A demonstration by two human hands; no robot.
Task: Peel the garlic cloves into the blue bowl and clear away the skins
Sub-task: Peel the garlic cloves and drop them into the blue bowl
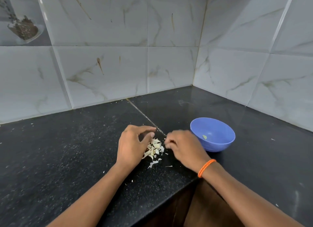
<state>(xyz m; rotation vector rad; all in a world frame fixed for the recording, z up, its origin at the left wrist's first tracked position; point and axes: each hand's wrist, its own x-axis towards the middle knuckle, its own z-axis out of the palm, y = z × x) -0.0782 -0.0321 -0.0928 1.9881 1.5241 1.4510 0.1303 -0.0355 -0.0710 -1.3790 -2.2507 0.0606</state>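
A pile of garlic skins and cloves lies on the black countertop. My left hand arches over the pile's left side with its fingers curved and thumb and forefinger apart; I see nothing held in it. My right hand, with an orange band at the wrist, sits just right of the pile. Its fingers are curled in, and a small white garlic skin piece shows at their tips. The blue bowl stands right behind that hand, with one pale peeled clove inside.
Loose skin scraps and white specks are scattered on the counter in front of the pile. Tiled walls meet in a corner behind the bowl. The counter's front edge runs diagonally below my arms.
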